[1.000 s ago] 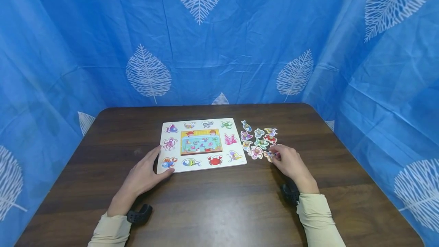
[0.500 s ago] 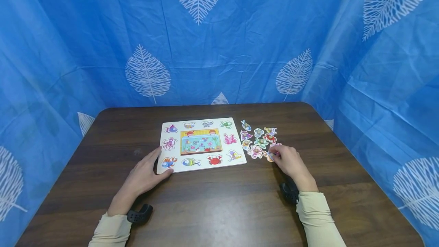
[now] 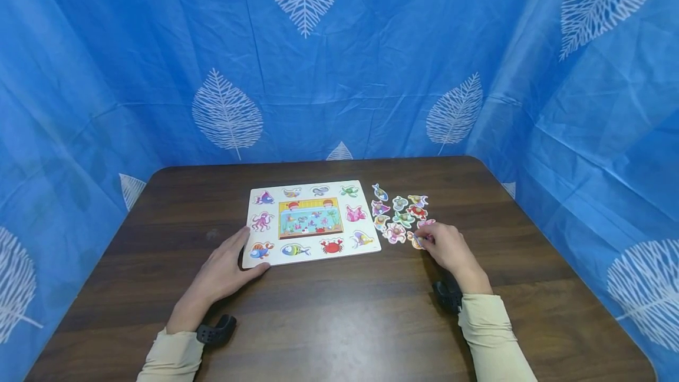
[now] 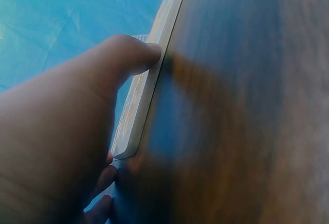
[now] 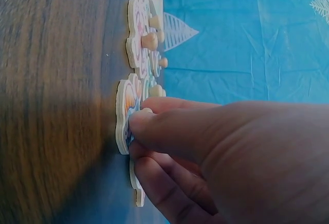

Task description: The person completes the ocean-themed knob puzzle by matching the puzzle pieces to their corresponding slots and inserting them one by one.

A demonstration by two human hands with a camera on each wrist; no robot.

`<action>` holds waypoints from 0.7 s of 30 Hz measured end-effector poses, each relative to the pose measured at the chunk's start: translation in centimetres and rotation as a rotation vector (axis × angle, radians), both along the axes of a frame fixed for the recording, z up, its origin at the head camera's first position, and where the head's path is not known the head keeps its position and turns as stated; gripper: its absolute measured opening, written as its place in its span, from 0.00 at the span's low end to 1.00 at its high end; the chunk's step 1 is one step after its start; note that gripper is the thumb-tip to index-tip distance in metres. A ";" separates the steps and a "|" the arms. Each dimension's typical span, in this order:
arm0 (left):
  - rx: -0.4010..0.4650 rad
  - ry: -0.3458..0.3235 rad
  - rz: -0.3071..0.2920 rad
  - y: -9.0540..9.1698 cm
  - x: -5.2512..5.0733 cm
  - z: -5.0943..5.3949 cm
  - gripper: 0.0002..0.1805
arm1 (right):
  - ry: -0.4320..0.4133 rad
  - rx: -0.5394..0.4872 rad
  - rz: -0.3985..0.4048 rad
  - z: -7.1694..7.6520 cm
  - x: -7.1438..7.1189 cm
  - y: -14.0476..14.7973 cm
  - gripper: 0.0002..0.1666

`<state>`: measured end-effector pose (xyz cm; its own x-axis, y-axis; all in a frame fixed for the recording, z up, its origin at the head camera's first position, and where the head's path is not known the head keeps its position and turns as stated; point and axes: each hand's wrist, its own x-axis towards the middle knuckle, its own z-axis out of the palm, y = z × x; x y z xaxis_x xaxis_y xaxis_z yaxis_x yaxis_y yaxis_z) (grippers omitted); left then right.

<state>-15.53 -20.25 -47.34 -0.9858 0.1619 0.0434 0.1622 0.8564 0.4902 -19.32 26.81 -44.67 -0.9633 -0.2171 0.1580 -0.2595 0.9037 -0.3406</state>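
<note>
A white puzzle board [image 3: 310, 258] with sea-animal pictures lies flat on the table. My left hand [image 3: 220, 270] rests at its near left corner, thumb [image 4: 146, 55] against the front edge and the other fingers along the left side. To the right of the board, my right hand [image 3: 448, 252] pinches the knob of an orange and blue fish puzzle piece [image 3: 414, 240] between thumb and fingers. In the right wrist view this fish piece [image 5: 122, 116] looks flat on the table, its knob mostly hidden. A pink piece [image 3: 426, 223] is partly covered by the same hand.
Several knobbed puzzle pieces lie close together beside the board, among them a pink octopus [image 3: 395, 233], a green turtle [image 3: 404, 219], a red crab [image 3: 417, 211] and a blue fish [image 3: 379, 192]. A blue curtain [image 3: 371, 75] with white leaves surrounds the dark wooden table [image 3: 339, 323].
The head view has shifted very slightly. Both hands, the board and the pieces keep their places; my right fingers stay on the fish piece.
</note>
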 end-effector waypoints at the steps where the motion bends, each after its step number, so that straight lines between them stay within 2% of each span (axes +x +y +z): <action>1: 0.001 0.001 -0.001 0.0 0.0 0.0 0.58 | 0.002 0.001 0.000 0.0 0.0 0.0 0.08; 21: 0.003 0.011 -0.009 0.1 0.1 -0.1 0.57 | -0.028 -0.002 -0.021 0.2 -0.1 -0.3 0.07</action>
<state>-15.43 -20.18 -47.40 -0.9838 0.1704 0.0549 0.1752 0.8534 0.4910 -19.39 26.49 -44.42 -0.9717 -0.1968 0.1308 -0.2310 0.9081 -0.3492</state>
